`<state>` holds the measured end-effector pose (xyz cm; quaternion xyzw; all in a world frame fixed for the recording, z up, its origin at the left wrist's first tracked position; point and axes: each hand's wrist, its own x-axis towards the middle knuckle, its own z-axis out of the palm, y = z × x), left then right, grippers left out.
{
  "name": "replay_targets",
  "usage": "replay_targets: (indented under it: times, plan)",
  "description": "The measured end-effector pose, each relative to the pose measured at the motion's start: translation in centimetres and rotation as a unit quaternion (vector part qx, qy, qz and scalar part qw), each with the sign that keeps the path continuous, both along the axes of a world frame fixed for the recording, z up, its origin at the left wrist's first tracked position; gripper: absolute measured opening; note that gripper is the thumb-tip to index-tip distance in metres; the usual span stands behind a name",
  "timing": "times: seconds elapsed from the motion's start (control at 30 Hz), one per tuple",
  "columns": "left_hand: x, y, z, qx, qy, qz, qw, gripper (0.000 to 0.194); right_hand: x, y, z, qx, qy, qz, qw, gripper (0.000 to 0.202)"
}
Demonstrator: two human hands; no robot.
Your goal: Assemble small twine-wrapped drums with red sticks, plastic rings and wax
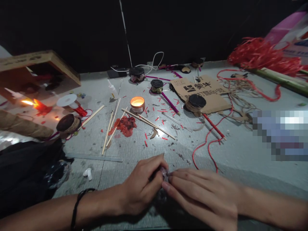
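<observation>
The left hand, fingers curled, is pinching a small shiny piece between the hands; the right hand is holding its fingers together at it, its grip unclear. Beyond the hands, a candle is burning and wooden sticks are lying on the surface.

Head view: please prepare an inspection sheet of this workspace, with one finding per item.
Surface: grey tabletop bearing an irregular red wax-like patch.
Job's things: small shiny purplish item, mostly hidden.
Clutter: thin pale wooden sticks, round lit candle, small red scraps.
Hands: left hand curled around the item; right hand touching it or nearly so.
Cables: thin white cable near the black wall.
Surroundings: this wall behind; tangled red strands at right.
</observation>
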<state>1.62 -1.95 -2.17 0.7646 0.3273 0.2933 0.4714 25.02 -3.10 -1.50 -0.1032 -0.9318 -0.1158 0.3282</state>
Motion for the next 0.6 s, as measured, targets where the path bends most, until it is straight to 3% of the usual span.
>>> replay_targets:
  times: [0.6]
  plan:
    - [-0.02,-0.01,-0.32,0.007,-0.004,-0.014,1.0,0.019,0.2,0.21,-0.42,0.026,-0.015,0.003,1.0,0.034]
